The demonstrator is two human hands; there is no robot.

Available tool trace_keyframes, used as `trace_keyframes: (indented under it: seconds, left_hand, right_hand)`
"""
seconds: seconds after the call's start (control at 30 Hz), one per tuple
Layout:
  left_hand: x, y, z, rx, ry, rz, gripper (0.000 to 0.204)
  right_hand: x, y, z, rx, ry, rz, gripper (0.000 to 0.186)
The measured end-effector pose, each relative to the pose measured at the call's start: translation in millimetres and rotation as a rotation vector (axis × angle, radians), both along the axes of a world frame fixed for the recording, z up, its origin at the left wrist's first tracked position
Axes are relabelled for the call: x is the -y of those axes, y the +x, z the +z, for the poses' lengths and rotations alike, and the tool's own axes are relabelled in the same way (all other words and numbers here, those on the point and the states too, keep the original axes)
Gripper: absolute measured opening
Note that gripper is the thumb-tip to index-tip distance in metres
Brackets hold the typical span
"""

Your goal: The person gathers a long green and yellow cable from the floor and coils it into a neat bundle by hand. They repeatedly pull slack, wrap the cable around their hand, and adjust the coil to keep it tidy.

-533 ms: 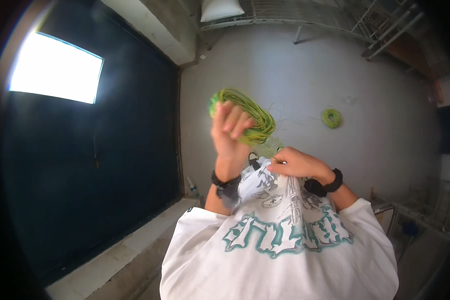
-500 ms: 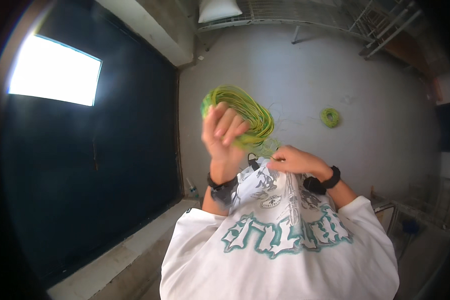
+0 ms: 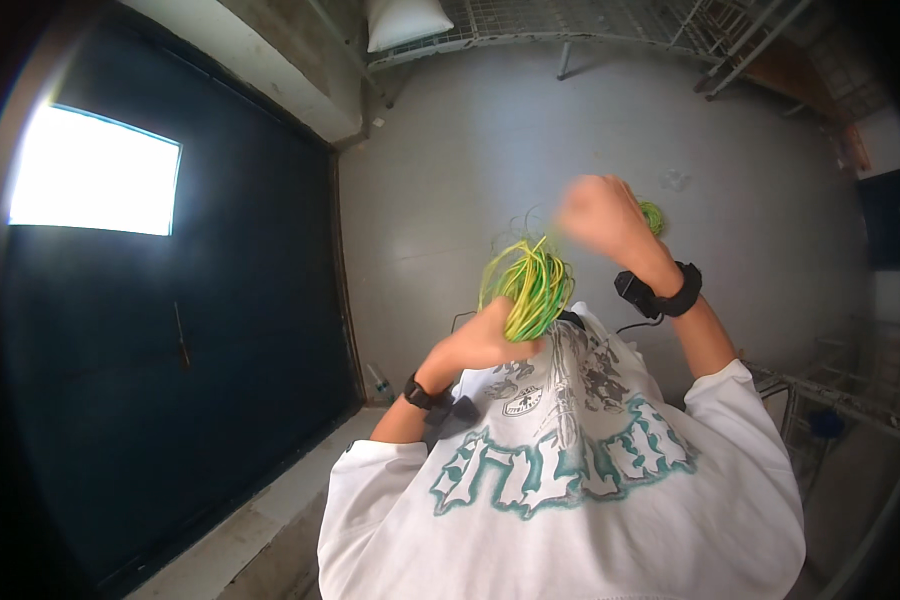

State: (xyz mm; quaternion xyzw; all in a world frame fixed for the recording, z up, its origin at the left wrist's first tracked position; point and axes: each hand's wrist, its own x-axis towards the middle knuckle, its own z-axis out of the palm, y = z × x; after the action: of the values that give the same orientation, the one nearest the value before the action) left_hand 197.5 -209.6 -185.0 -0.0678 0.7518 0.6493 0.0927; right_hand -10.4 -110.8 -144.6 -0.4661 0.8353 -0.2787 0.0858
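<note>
A loose bundle of green and yellow cord [image 3: 535, 283] hangs in front of my white shirt [image 3: 560, 520]. My left hand [image 3: 485, 335] is closed round its lower end, low against the shirt. Higher and to the right, my right hand [image 3: 602, 215] is closed and blurred, with faint strands near its fingertips; what it grips is unclear. A smaller green coil [image 3: 651, 214] lies on the floor, partly hidden behind my right hand. Both wrists wear dark straps with devices.
The grey floor [image 3: 440, 180] has a small translucent scrap [image 3: 674, 180] on it. A metal bed frame [image 3: 565, 60] with a white pillow [image 3: 407, 22] stands ahead. A dark door [image 3: 170, 400] with a bright pane fills the left. A metal rail [image 3: 840, 395] and a bottle [image 3: 378, 378] are lower down.
My left hand has moved down toward the shirt with the bundle, turning it. My right hand has risen and moved away from the shirt, now covering part of the floor coil.
</note>
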Motion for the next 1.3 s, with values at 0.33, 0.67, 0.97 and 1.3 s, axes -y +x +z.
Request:
trace_keyframes:
  seconds: [0.33, 0.67, 0.97, 1.3]
  left_hand:
    - [-8.5, 1.9, -3.1, -0.496, -0.455, -0.115, 0.024]
    - [-27.3, 2.7, 11.9, -0.844, -0.740, -0.282, 0.019]
    - [-24.4, 1.4, -3.5, -0.851, -0.648, -0.268, 0.023]
    - [-2.9, -3.0, -26.7, -0.658, -0.933, -0.023, 0.020]
  right_hand:
    - [18.6, -20.4, -12.6, 0.103, -0.126, 0.029, 0.028]
    - [19.5, -36.0, -30.0, 0.220, -0.059, 0.030, 0.035]
    - [18.0, -30.8, -8.3, 0.208, -0.112, 0.023, 0.031]
    - [10.1, -2.9, 20.0, 0.231, -0.012, 0.069, 0.027]
